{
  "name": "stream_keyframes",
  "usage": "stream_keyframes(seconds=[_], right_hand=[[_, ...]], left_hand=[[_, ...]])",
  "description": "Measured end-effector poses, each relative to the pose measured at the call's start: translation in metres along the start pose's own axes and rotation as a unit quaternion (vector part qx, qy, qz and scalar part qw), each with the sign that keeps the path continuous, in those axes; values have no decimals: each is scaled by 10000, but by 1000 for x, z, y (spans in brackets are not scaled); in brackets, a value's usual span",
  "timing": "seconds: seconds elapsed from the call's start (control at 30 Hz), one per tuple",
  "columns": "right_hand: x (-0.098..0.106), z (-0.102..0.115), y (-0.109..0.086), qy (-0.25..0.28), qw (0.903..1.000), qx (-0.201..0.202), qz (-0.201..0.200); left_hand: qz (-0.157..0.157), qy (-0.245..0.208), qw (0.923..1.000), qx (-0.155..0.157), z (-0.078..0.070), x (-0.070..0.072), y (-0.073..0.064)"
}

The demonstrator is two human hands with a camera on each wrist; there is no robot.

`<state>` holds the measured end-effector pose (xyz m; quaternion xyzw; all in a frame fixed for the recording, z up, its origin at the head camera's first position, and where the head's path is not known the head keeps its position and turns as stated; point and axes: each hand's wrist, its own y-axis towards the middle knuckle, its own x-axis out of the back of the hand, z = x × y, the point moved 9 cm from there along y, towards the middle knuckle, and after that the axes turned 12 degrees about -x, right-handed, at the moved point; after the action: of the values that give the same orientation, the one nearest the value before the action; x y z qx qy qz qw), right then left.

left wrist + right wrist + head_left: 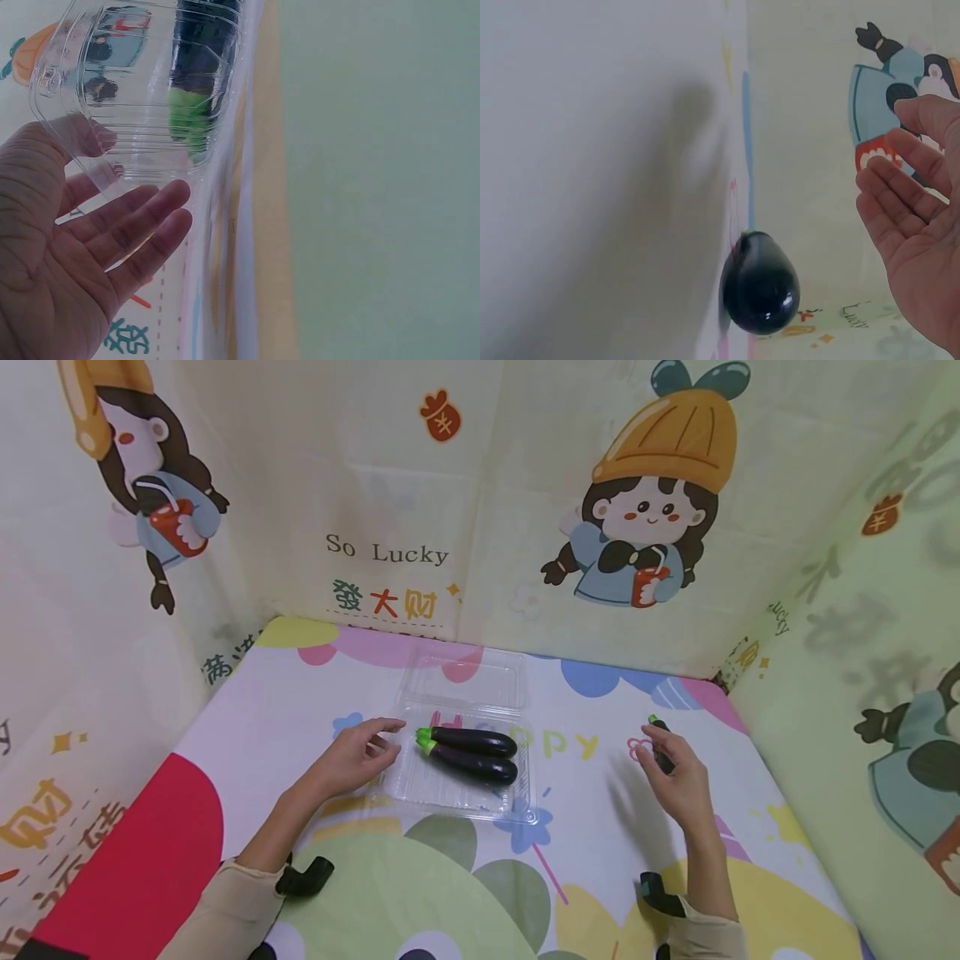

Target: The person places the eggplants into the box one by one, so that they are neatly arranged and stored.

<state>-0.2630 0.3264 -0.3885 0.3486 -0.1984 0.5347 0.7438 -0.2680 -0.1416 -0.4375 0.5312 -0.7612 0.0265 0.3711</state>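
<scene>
A clear plastic clamshell box lies with its lid folded back on the far side. Two dark purple eggplants, an upper one and a lower one, rest side by side in its base, green stems to the left. My left hand is at the box's left edge, fingers loosely bent; in the left wrist view its thumb overlaps the clear rim. On the right, my right hand hovers near a third eggplant, partly hidden by the fingers in the head view. A gap shows between them in the right wrist view.
The table's printed cloth carries colourful shapes and letters. Patterned sheets form a back wall, a left wall and a right wall around it. Black devices are strapped at both wrists.
</scene>
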Motion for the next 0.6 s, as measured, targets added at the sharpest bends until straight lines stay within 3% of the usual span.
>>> stream_keyframes(seconds=[0.43,0.6], right_hand=[[9,-19,3,101,9996,-273,-12],[9,-29,4,-94,9980,-620,113]], left_hand=[[31,12,10000,57,1,-1,0],[41,30,10000,34,1,0,0]])
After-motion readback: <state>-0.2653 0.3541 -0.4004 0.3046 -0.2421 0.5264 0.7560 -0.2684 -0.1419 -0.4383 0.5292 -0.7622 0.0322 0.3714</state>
